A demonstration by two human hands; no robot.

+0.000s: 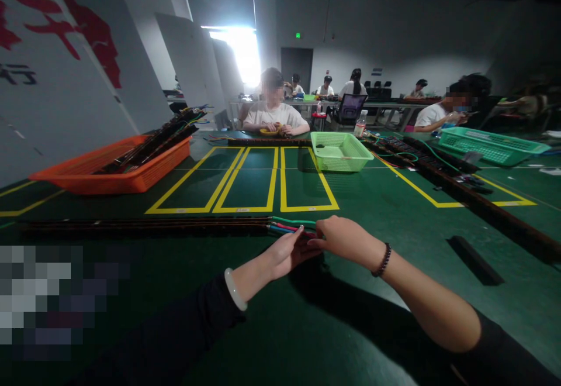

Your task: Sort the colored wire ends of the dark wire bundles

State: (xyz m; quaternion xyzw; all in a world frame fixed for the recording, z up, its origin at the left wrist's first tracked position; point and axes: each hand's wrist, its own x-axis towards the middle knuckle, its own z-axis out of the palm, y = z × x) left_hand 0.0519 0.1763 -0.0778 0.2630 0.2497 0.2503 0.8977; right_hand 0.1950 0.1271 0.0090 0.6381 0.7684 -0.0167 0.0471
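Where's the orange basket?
In the head view, the orange basket sits on the left side of the green table, beside the yellow-taped boxes.

You are in a workshop, one set up for hand assembly. Your green worktop (245, 316) is marked out in yellow tape (214, 200) and carries strips (144, 226) with coloured wires (291, 223), an orange basket (162, 165) heaped with more strips, and green baskets. Across from you a person (274, 111) sits working by hand, and others sit at long tables further back, under a lit green exit sign (298, 35) on the plain wall (372, 29).
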